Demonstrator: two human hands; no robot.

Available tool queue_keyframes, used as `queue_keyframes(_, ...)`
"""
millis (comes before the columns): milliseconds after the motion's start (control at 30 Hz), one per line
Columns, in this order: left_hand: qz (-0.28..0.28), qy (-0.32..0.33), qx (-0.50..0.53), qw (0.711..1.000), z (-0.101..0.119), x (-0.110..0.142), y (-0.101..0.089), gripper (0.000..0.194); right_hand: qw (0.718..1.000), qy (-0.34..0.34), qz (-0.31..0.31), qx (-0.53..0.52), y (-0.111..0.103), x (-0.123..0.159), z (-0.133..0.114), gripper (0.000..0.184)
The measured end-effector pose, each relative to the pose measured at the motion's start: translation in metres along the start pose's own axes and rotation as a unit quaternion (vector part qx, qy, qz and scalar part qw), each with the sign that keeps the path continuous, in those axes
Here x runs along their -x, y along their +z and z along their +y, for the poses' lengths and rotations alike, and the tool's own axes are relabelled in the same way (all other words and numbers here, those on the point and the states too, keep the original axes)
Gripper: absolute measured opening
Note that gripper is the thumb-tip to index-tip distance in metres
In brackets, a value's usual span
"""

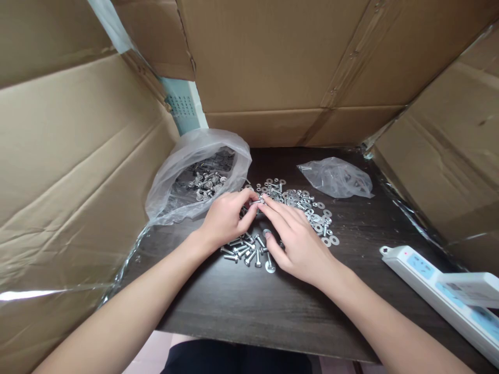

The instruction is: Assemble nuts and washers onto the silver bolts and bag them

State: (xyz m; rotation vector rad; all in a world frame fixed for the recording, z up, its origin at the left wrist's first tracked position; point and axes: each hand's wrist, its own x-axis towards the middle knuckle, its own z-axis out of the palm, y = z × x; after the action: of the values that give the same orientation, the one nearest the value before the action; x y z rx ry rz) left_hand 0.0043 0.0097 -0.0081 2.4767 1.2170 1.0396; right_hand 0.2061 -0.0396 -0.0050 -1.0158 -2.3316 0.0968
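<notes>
My left hand [228, 218] and my right hand [298, 241] meet over a pile of loose metal hardware on a dark wooden table [273, 306]. The fingertips of both hands pinch a small bolt [259, 201] between them. Under my hands lie several bolts [245, 252], and several washers [307, 205] spread to the right. A single washer [270, 267] lies by my right thumb. A clear plastic bag [198, 174] holding more assembled bolts stands open at the left, just beyond my left hand.
A smaller, nearly flat plastic bag [337, 177] lies at the back right. A white power strip [448, 291] rests at the table's right edge. Cardboard walls [78, 171] close in the table on the left, back and right.
</notes>
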Motion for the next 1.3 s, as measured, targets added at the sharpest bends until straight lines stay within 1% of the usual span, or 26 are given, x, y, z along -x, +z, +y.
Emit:
queue_keyframes(67, 0.001, 0.003, -0.002, 1.0, 0.001, 0.0, 0.0, 0.012, 1.0, 0.005, 0.021, -0.008, 0.0, -0.001, 0.001, 0.053)
queue_keyframes(100, -0.001, 0.008, -0.001, 1.0, 0.002, 0.001, -0.001, 0.012, 0.999, 0.013, 0.043, -0.017, 0.001, -0.001, 0.002, 0.05)
queue_keyframes(233, -0.037, 0.059, 0.032, 0.997, 0.005, 0.001, -0.002, 0.014, 0.984, 0.052, 0.151, -0.074, 0.002, -0.001, 0.003, 0.033)
queue_keyframes(267, -0.046, 0.073, 0.044, 0.995, 0.005, 0.001, -0.002, 0.014, 0.98, 0.055, 0.168, -0.09, 0.002, -0.002, 0.002, 0.028)
queue_keyframes(333, -0.06, 0.088, 0.064, 0.992, 0.004, 0.001, -0.002, 0.015, 0.975, 0.054, 0.182, -0.117, 0.002, -0.003, 0.001, 0.022)
queue_keyframes(500, -0.076, 0.073, 0.097, 0.99, 0.004, 0.001, -0.005, 0.015, 0.97, 0.055, 0.178, -0.154, -0.001, -0.006, -0.001, 0.021)
queue_keyframes(667, -0.082, 0.03, 0.172, 0.981, 0.012, 0.001, -0.007, 0.013, 0.965, 0.056, 0.185, -0.18, -0.003, -0.008, 0.001, 0.024)
queue_keyframes(767, -0.082, 0.018, 0.192, 0.978, 0.015, 0.001, -0.008, 0.013, 0.964, 0.063, 0.18, -0.185, -0.004, -0.008, 0.002, 0.024)
queue_keyframes(867, -0.071, 0.024, 0.176, 0.981, 0.013, 0.002, -0.007, 0.012, 0.968, 0.073, 0.168, -0.172, -0.004, -0.007, 0.003, 0.021)
queue_keyframes(1000, -0.057, 0.052, 0.126, 0.989, 0.008, 0.003, -0.005, 0.01, 0.973, 0.069, 0.152, -0.157, -0.002, -0.007, 0.005, 0.02)
queue_keyframes(1167, -0.027, 0.094, 0.069, 0.993, 0.009, 0.003, -0.003, 0.015, 0.974, 0.067, 0.159, -0.146, -0.002, -0.006, 0.004, 0.017)
queue_keyframes(1300, -0.023, 0.097, 0.071, 0.992, 0.01, 0.003, -0.002, 0.015, 0.974, 0.064, 0.16, -0.145, -0.004, -0.006, 0.004, 0.015)
